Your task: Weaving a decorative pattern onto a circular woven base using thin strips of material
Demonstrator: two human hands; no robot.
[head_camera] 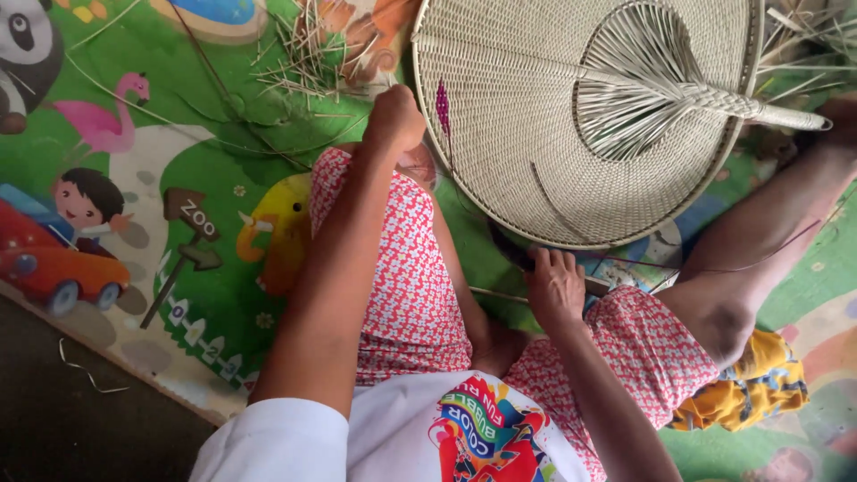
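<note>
1. The left hand (pixel 394 118) is closed in a fist beside the left edge of the round, pale woven straw fan (pixel 536 134), its grip pinching a thin strand too fine to make out.
2. The right hand (pixel 553 286) rests at the fan's lower rim, fingers pressed down on it.
3. The fan lies tilted over the person's lap, its braided handle (pixel 759 109) pointing right.
4. A colourful cartoon play mat (pixel 178 178) covers the floor, with loose straw strips (pixel 312 54) scattered above the fist.
</note>
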